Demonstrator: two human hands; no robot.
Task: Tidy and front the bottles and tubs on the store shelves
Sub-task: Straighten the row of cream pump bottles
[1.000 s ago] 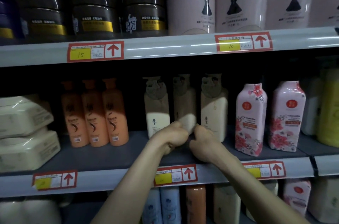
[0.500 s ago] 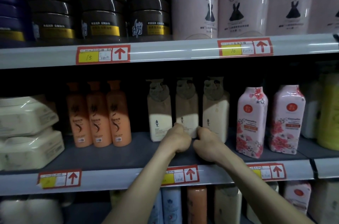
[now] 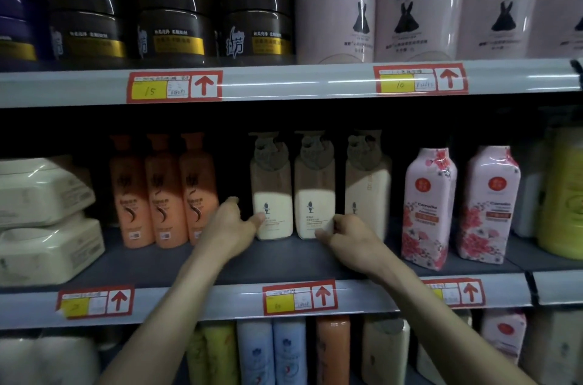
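Three cream pump bottles stand side by side on the middle shelf: a left bottle, a middle bottle and a right bottle. My left hand is at the left bottle's lower left edge, with the thumb on its front and the fingers along its side. My right hand is curled on the middle bottle's lower right corner, in the gap before the right bottle. The right bottle's base is hidden behind that hand.
Three orange bottles stand just left of my left hand, and pink floral bottles stand to the right. Cream packs are stacked at far left. Dark tubs and pink canisters fill the top shelf. More bottles stand on the lowest shelf.
My left hand has left the middle cream bottle and moved left onto the left one. My right hand stays at the middle bottle's right edge. The middle bottle now lines up with the left one.
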